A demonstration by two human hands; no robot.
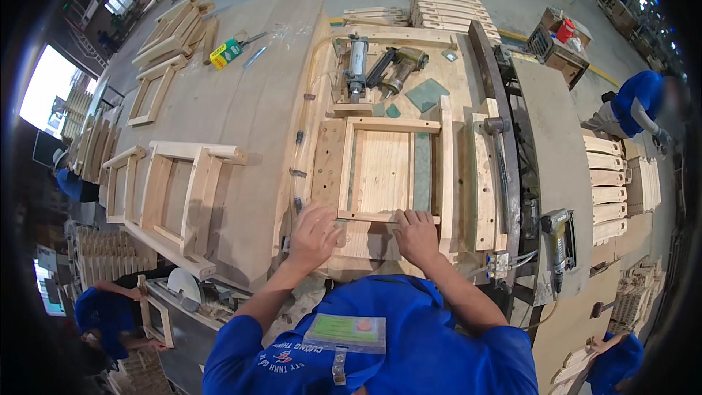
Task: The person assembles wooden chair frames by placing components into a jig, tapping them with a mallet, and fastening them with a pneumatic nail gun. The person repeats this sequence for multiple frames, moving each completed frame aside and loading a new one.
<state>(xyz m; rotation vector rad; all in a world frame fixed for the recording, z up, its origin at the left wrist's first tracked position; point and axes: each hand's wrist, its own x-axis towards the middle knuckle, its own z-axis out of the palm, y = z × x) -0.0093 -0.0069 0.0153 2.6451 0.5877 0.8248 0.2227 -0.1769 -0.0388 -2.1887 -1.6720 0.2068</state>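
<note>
A rectangular wooden frame point(395, 125) of pale bars lies in the jig on the bench in front of me, with longer legs along its right side. My right hand point(417, 237) is closed over the frame's near rail, toward its right end. My left hand point(314, 235) is beside the near left corner, its fingers apart and slightly bent, holding nothing I can see. Left of the frame runs a drilled wooden block point(329, 157). Beyond the frame, a pneumatic cylinder point(357, 66) is mounted next to a nail gun point(404, 72) lying on its side.
Assembled wooden frames point(179, 190) stand on the left table, with a yellow-green box point(225, 54) farther back. A hammer point(497, 128) lies along the jig's right side. Another nail gun point(559, 241) rests at the right. Slats point(450, 4) are stacked beyond the bench; co-workers stand around.
</note>
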